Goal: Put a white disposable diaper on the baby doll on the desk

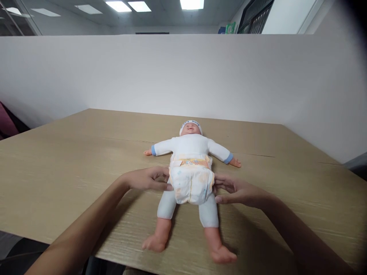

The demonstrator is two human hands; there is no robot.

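A baby doll (191, 143) lies on its back on the table, head at the far side and arms spread. It wears a white top with blue cuffs, white leggings and a printed cap. A white diaper (190, 183) with an orange patterned waistband wraps its hips. At the diaper's left side is my left hand (149, 178), fingers curved and thumb apart near the doll's thigh; some fingertips are hidden at the diaper's edge. My right hand (239, 191) rests at the opposite edge, fingertips against the diaper and thumb held away from them. Neither hand visibly pinches anything.
The wooden table (86, 160) has thin seams across its top and runs back to a white partition wall (183, 76). Something dark purple (8, 122) stands beyond the left edge. A dark object (357, 166) sits past the right edge.
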